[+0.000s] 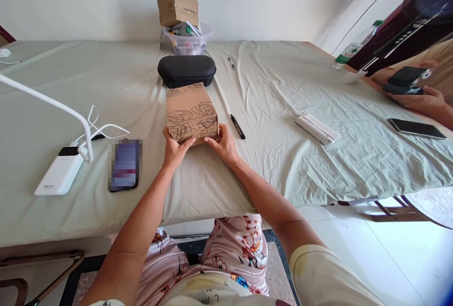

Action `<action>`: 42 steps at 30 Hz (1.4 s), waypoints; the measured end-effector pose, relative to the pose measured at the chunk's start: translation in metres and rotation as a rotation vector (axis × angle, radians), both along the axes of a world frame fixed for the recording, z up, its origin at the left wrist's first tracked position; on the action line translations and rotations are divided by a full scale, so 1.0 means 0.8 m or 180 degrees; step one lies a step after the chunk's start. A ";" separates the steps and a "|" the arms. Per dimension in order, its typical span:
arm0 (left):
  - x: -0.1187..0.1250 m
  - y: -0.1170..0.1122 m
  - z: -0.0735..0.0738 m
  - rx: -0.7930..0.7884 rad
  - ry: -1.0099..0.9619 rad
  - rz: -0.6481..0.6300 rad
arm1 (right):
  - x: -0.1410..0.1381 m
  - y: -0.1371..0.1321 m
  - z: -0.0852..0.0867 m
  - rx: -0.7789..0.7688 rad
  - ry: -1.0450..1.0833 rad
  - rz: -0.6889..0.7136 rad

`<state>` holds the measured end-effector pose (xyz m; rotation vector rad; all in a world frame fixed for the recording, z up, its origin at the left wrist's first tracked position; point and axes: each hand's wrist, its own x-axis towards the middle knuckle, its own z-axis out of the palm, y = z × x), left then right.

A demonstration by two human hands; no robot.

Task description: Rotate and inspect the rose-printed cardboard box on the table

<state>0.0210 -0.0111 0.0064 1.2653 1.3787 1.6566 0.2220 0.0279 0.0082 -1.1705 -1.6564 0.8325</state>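
A brown cardboard box with black rose-like scribbles sits on the pale green tablecloth in front of me. My left hand grips its near left corner, fingers curled against the front face. My right hand holds the near right corner, thumb on the front. Both hands rest on the cloth with the box between them. A black marker pen lies just right of my right hand.
Behind the box: a black zip case, a clear tub of items, a taped carton. Left: white power bank, cables, dark phone. Right: white folded item, a phone, another person's hands holding a device.
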 end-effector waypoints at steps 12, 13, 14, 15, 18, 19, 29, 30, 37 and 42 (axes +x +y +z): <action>-0.003 0.000 -0.003 0.0000 0.0143 -0.0151 | 0.000 -0.002 0.002 -0.0090 -0.0242 -0.0197; -0.003 0.000 -0.003 0.0006 0.0155 -0.0143 | 0.000 -0.002 0.002 -0.0110 -0.0248 -0.0194; -0.003 0.000 -0.002 0.0009 0.0169 -0.0128 | 0.000 -0.003 0.003 -0.0125 -0.0249 -0.0190; -0.003 0.000 -0.001 0.0006 0.0186 -0.0111 | -0.001 -0.003 0.004 -0.0137 -0.0248 -0.0185; -0.003 -0.001 0.000 -0.0031 0.0245 -0.0051 | -0.001 -0.004 0.005 -0.0162 -0.0250 -0.0183; -0.003 -0.002 0.001 -0.0044 0.0260 -0.0032 | -0.001 -0.004 0.005 -0.0170 -0.0247 -0.0188; -0.005 0.000 -0.001 -0.0043 0.0342 0.0060 | -0.002 -0.005 0.007 -0.0229 -0.0276 -0.0220; -0.005 0.000 -0.001 -0.0044 0.0352 0.0079 | -0.002 -0.005 0.007 -0.0241 -0.0280 -0.0207; -0.008 0.002 -0.003 -0.0039 0.0322 0.0110 | 0.001 -0.005 0.007 -0.0211 -0.0333 -0.0059; -0.011 0.002 -0.002 -0.0123 0.0331 0.0167 | 0.002 -0.007 0.010 -0.0204 -0.0344 0.0015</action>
